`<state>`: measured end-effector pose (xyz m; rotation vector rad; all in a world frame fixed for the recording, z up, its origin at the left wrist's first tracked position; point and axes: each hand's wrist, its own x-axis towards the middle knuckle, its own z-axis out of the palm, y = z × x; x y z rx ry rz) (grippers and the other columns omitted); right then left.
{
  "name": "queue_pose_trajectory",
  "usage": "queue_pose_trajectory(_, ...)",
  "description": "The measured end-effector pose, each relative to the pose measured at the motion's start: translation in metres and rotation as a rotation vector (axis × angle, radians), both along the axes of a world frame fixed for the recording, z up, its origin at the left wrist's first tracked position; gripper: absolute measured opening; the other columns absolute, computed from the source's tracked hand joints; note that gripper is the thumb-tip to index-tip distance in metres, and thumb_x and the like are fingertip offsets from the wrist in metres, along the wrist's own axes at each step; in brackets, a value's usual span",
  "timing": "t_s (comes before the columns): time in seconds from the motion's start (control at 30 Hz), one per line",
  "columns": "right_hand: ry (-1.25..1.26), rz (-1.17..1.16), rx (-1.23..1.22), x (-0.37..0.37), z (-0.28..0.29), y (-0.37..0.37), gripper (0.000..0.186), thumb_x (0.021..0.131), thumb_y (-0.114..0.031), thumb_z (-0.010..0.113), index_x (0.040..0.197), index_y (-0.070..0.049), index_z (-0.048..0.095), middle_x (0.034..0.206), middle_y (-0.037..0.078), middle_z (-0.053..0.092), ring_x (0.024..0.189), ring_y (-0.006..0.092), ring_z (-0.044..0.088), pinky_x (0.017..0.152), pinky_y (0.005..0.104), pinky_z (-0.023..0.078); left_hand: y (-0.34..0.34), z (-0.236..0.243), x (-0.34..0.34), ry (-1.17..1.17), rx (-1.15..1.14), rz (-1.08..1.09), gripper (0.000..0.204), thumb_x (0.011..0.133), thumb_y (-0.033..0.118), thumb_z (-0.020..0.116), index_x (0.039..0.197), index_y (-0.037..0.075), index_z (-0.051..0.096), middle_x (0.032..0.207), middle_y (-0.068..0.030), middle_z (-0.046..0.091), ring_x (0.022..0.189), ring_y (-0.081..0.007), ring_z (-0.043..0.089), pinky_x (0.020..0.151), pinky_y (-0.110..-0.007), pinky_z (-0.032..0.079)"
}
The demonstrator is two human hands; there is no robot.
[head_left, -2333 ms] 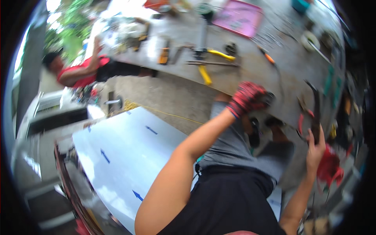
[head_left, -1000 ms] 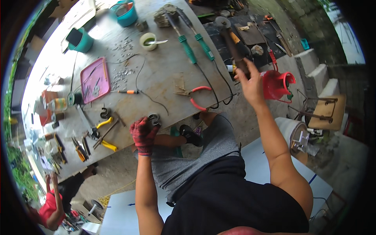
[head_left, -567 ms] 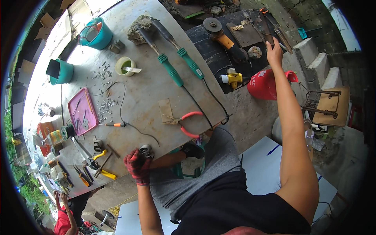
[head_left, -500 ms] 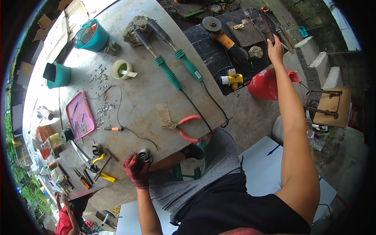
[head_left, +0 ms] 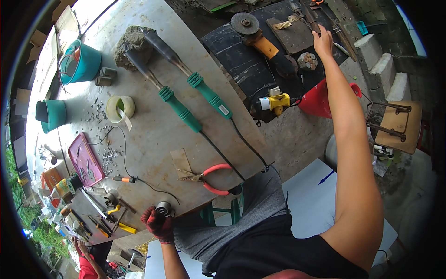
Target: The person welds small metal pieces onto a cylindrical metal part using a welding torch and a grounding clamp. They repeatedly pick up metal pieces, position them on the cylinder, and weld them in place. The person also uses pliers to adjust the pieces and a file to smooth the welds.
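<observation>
The bare right hand [head_left: 323, 43], between one and two o'clock in the view, has a narrow hold on the near end of a long, flat, dark brown bar [head_left: 311, 16]. The bar runs from the fingers toward eleven o'clock, over a black marbled surface [head_left: 228, 46]. An orange-and-black angle grinder [head_left: 266, 48] lies at the hand's nine o'clock, well apart from it, and a mottled rounded lump [head_left: 307, 61] near it at seven.

The left hand [head_left: 158, 226], in a red-and-black knit glove, is at seven o'clock, at the edge of the grey metal table [head_left: 153, 160]. Its fingers are curled; a short silvery metal cylinder [head_left: 163, 208] touches the glove between twelve and one o'clock. I cannot tell whether the fingers close on it. Pliers with red handles [head_left: 209, 178] lie at the cylinder's two o'clock, apart from it.

As for labels, one of the two green-handled soldering irons [head_left: 211, 98], near twelve o'clock, bears a small pale sticker, too small to read. A yellow electrical fitting [head_left: 278, 102] at two o'clock has a white patch. At four o'clock, a pale blue-white panel [head_left: 306, 190] carries a printed blue arrow.
</observation>
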<state>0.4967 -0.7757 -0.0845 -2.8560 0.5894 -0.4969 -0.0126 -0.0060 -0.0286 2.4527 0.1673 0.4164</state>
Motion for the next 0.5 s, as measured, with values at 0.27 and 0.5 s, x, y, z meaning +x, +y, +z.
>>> queue_pose_trajectory(0.27, 0.006, 0.042, -0.001, 0.004, -0.009, -0.010, 0.047, 0.098, -0.027, 0.074, 0.142, -0.014, 0.066, 0.120, 0.025, 0.067, 0.115, 0.0439, 0.065, 0.100, 0.0497, 0.051, 0.001, 0.014, 0.003, 0.095, 0.109, -0.088, 0.052, 0.075, -0.006, 0.076, 0.124, 0.006, 0.062, 0.127, -0.0155, 0.059, 0.117, -0.0317, 0.062, 0.103, -0.043, 0.052)
queue_pose_trajectory(0.5, 0.000, 0.049, 0.014, 0.008, -0.015, -0.009, 0.043, 0.098, -0.024, 0.073, 0.140, -0.014, 0.067, 0.120, 0.024, 0.066, 0.113, 0.0445, 0.066, 0.098, 0.0506, 0.052, -0.003, 0.015, 0.004, 0.062, 0.068, -0.113, 0.058, 0.074, -0.009, 0.072, 0.129, 0.005, 0.061, 0.128, -0.0162, 0.059, 0.120, -0.0323, 0.061, 0.106, -0.044, 0.051)
